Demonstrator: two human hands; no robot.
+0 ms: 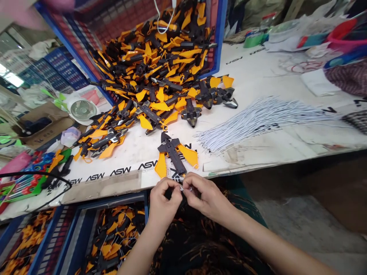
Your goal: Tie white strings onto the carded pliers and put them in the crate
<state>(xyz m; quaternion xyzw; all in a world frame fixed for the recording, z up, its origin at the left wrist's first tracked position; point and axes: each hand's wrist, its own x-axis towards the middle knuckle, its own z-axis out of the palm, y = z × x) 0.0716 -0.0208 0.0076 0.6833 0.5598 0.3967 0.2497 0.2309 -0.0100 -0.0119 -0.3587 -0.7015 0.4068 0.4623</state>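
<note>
My left hand (165, 198) and my right hand (205, 194) meet in front of the table edge, fingers pinched together. Between the fingertips shows a bit of thin white string (181, 188); most of it is hidden by the fingers. Just beyond them, a black plastic toy (174, 154) with orange wings lies flat on the table, its tail end close to my fingertips. To the right of it is a fanned bundle of white strings (252, 120), like those of thin cord.
A tilted blue crate (220, 38) spills many similar black-and-orange toys (149, 110) onto the table. Below the edge, blue crates (67, 244) hold more. A small fan (83, 110) and a cardboard box (47, 130) stand left; a pink basin (341, 44) sits far right.
</note>
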